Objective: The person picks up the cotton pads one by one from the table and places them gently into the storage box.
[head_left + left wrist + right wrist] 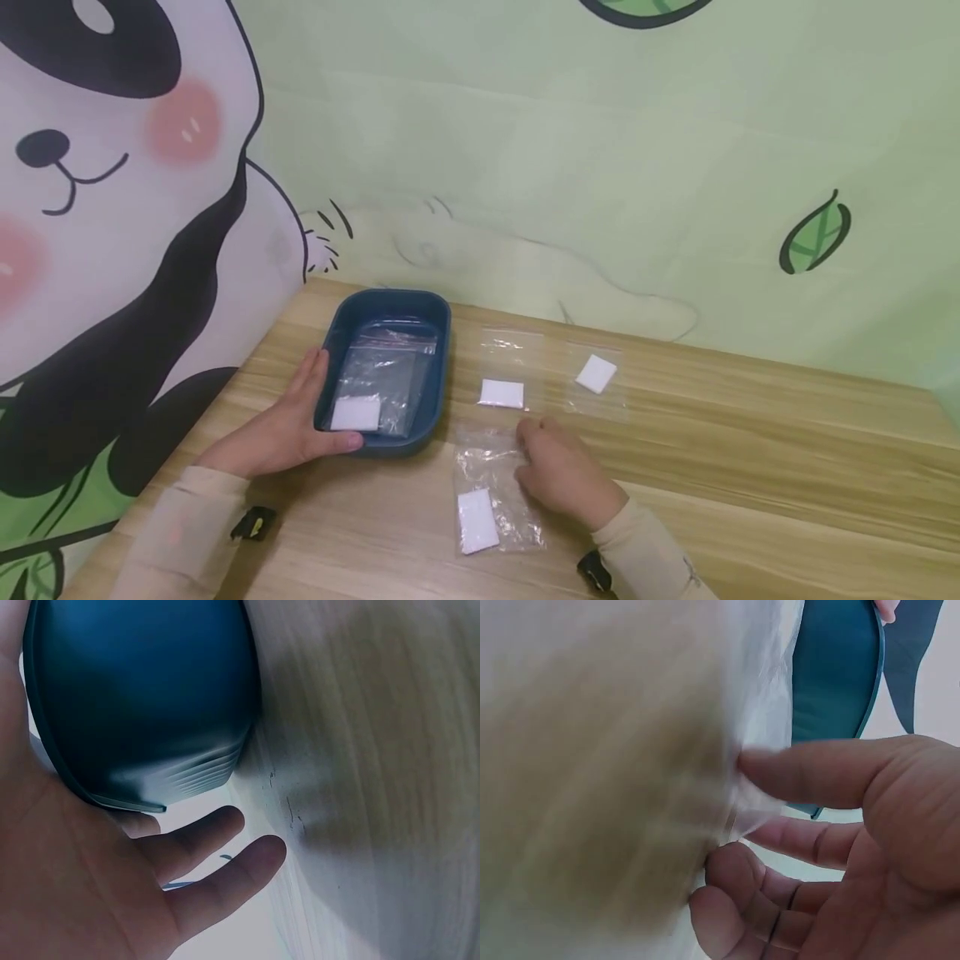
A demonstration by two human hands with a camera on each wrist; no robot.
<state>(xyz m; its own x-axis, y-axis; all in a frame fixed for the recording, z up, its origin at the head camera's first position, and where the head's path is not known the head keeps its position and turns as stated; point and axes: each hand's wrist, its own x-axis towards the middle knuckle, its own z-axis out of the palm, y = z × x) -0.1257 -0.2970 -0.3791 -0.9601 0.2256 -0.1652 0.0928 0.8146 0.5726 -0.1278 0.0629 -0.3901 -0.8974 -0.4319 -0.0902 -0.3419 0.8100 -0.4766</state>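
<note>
My left hand (pixel 288 421) rests against the corner of a dark blue tray (pixel 444 367). Its thumb lies over the near rim and its fairly straight fingers (pixel 217 889) reach along the outer left side. Inside the tray lies a clear zip bag (pixel 390 375) holding a white rectangular piece (pixel 356 412). My right hand (pixel 566 475) pinches the upper right edge of another clear zip bag (pixel 510 500) between thumb and fingers. A white rectangle (pixel 477 521) sits in that bag's lower left part. In the right wrist view, plastic film (pixel 757 780) shows at the thumb tip.
Behind my right hand, two more clear bags lie flat on the wooden table (pixel 712 400), each with a white piece, one on the left (pixel 502 393) and one on the right (pixel 597 374). A green wall covering (pixel 525 167) with a panda picture stands along the table's back edge.
</note>
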